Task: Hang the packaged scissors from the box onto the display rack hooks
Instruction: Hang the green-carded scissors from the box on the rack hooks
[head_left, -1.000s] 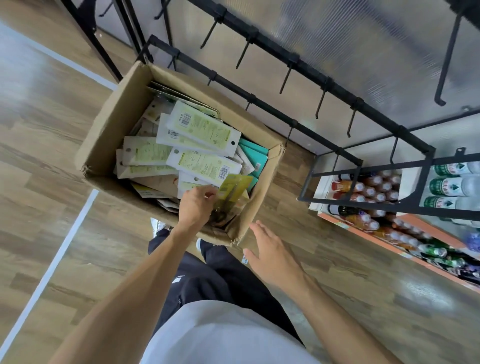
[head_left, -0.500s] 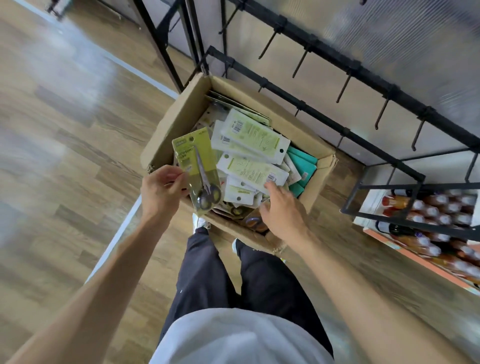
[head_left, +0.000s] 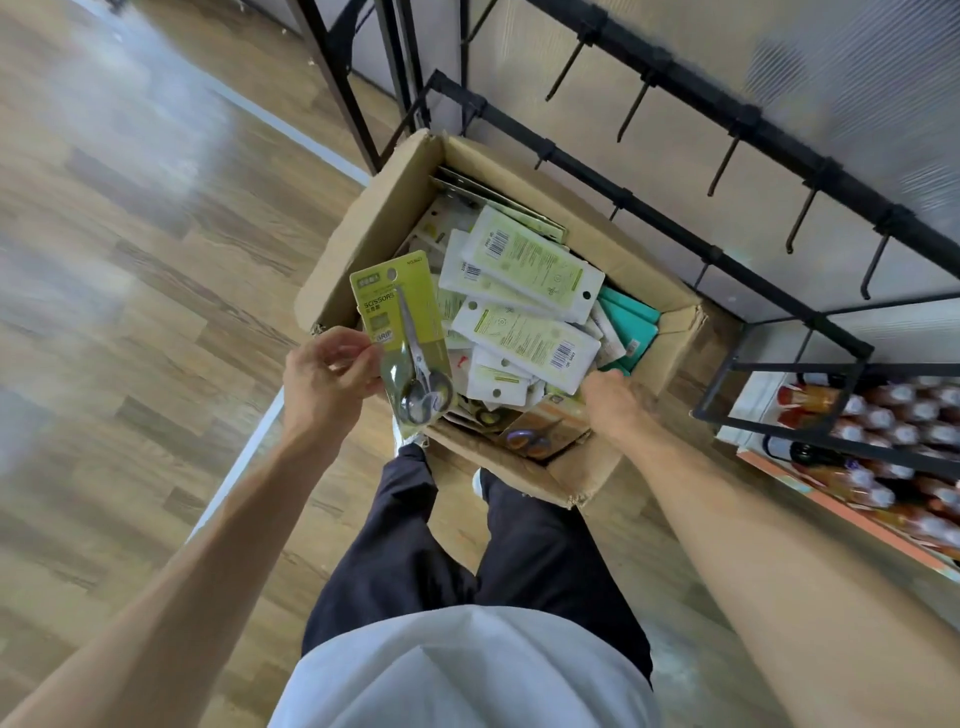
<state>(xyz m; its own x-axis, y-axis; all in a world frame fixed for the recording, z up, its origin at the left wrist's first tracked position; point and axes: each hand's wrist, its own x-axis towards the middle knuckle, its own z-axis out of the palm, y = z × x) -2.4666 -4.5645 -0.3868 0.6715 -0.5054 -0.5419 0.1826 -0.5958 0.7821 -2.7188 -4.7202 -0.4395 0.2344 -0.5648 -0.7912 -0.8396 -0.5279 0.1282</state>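
Note:
An open cardboard box (head_left: 358, 228) stands on the floor before my feet, filled with several scissor packs lying face down, white and green (head_left: 524, 265), plus teal ones (head_left: 628, 325). My left hand (head_left: 324, 379) pinches the edge of a yellow-green scissors pack (head_left: 397, 317), held face up over the box's left near corner. My right hand (head_left: 615, 400) reaches down into the right near part of the box among the packs; its fingers are hidden. Black display rack hooks (head_left: 724, 166) jut from the rails beyond the box, all bare.
Wooden floor with a white line (head_left: 234, 467) spreads to the left. At the right, a low black wire frame (head_left: 769, 415) holds rows of bottles (head_left: 883, 415) on an orange shelf. A black rack post (head_left: 332, 78) stands behind the box.
My left hand has lifted the yellow-green pack out of the box and holds it up at the left. My right hand has gone down into the box's right side.

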